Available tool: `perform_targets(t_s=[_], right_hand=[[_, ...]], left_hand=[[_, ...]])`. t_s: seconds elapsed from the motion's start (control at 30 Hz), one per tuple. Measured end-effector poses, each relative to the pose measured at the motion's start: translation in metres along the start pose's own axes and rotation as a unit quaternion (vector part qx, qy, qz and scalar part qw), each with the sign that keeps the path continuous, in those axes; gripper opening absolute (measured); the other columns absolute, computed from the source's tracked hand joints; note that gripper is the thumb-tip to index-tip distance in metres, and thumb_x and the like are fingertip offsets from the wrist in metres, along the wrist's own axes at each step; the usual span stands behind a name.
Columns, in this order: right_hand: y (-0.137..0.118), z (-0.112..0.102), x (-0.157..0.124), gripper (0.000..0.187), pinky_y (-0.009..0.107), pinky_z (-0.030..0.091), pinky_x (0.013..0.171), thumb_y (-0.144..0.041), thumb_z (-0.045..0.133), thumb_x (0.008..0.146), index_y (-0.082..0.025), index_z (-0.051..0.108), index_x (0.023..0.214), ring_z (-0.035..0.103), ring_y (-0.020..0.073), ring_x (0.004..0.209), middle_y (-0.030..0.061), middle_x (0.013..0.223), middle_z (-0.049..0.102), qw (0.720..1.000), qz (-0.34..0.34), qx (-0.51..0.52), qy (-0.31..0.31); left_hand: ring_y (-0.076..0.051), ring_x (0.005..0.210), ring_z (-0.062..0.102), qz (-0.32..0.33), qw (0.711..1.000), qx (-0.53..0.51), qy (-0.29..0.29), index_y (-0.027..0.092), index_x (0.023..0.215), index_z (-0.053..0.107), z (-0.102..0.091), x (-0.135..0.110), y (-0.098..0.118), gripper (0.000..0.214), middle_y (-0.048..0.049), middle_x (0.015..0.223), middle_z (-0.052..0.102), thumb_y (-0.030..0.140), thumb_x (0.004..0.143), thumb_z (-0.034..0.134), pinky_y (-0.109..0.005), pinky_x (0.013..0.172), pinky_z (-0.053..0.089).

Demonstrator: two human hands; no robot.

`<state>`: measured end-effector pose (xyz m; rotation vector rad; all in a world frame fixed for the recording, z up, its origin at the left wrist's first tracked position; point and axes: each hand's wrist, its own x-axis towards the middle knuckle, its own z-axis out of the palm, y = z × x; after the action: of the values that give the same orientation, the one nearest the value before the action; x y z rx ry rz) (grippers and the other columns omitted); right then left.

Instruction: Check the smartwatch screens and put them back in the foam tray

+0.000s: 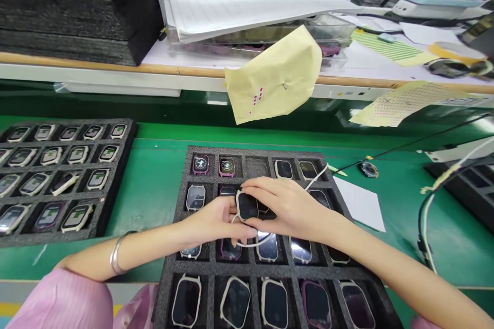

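Left hand (216, 220) and right hand (287, 206) both grip a dark-screened watch (247, 206) above the black tray (210, 268). From it, a yellow paper (276, 74) with red marks hangs toward twelve o'clock; toward two, a sheet's (409, 104) print is too small to read.

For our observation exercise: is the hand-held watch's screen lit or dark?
Dark, it seems: between the left hand and right hand, the watch shows a plain black face.
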<state>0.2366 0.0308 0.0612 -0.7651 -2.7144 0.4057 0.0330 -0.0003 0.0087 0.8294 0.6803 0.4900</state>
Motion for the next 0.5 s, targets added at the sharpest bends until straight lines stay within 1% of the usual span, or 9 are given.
perform_targets(t_s=[0.07,0.13,0.23,0.3,0.4,0.5], right_hand=[[-0.004,0.006,0.001,0.038,0.041,0.058,0.071,-0.030,0.074,0.082,-0.007,0.063,0.110,0.070,0.0299,0.091,0.0168,0.107,0.070,1.000,-0.015,-0.026,-0.002],[-0.004,0.008,0.001,0.037,0.041,0.059,0.072,-0.031,0.070,0.087,-0.007,0.061,0.112,0.070,0.0294,0.090,0.0169,0.106,0.071,0.999,-0.033,-0.024,0.001],[-0.004,0.010,0.000,0.036,0.041,0.059,0.075,-0.037,0.059,0.095,-0.006,0.060,0.113,0.071,0.0283,0.092,0.0181,0.105,0.071,0.998,-0.054,-0.006,0.018],[-0.005,0.013,-0.003,0.038,0.040,0.060,0.074,-0.040,0.053,0.098,-0.006,0.058,0.115,0.071,0.0273,0.092,0.0180,0.104,0.071,0.997,-0.059,0.011,0.044],[-0.008,0.019,-0.007,0.040,0.038,0.060,0.076,-0.040,0.054,0.098,-0.006,0.056,0.119,0.071,0.0258,0.093,0.0174,0.105,0.071,0.993,-0.065,0.035,0.090],[-0.010,0.023,-0.010,0.043,0.037,0.060,0.078,-0.041,0.057,0.096,-0.005,0.055,0.118,0.071,0.0256,0.094,0.0183,0.104,0.072,0.989,-0.081,0.036,0.117]], left_hand=[[-0.009,0.050,0.057,0.009,0.999,0.025,0.025,0.013,0.082,0.058,0.002,-0.001,0.000,0.029,0.0020,0.059,0.064,0.033,0.075,0.078,-0.019,0.050,0.045],[-0.009,0.047,0.057,0.020,0.999,0.028,0.040,0.014,0.078,0.057,0.004,-0.001,-0.001,0.029,0.0017,0.056,0.064,0.038,0.079,0.073,-0.019,0.049,0.046],[-0.009,0.042,0.056,0.029,0.999,0.016,0.024,0.015,0.074,0.055,0.004,-0.002,-0.005,0.030,0.0013,0.053,0.064,0.039,0.082,0.071,-0.018,0.045,0.044],[-0.008,0.038,0.054,0.031,0.999,0.010,0.010,0.015,0.073,0.054,0.003,-0.003,-0.007,0.030,0.0016,0.050,0.064,0.039,0.082,0.070,-0.017,0.041,0.042],[-0.008,0.036,0.053,0.030,1.000,0.006,-0.001,0.014,0.072,0.054,0.002,-0.006,-0.008,0.032,0.0011,0.049,0.063,0.040,0.082,0.070,-0.016,0.040,0.041],[-0.008,0.035,0.052,0.027,1.000,0.004,-0.010,0.014,0.073,0.055,0.002,-0.008,-0.008,0.034,0.0009,0.048,0.063,0.043,0.081,0.070,-0.017,0.038,0.042]])
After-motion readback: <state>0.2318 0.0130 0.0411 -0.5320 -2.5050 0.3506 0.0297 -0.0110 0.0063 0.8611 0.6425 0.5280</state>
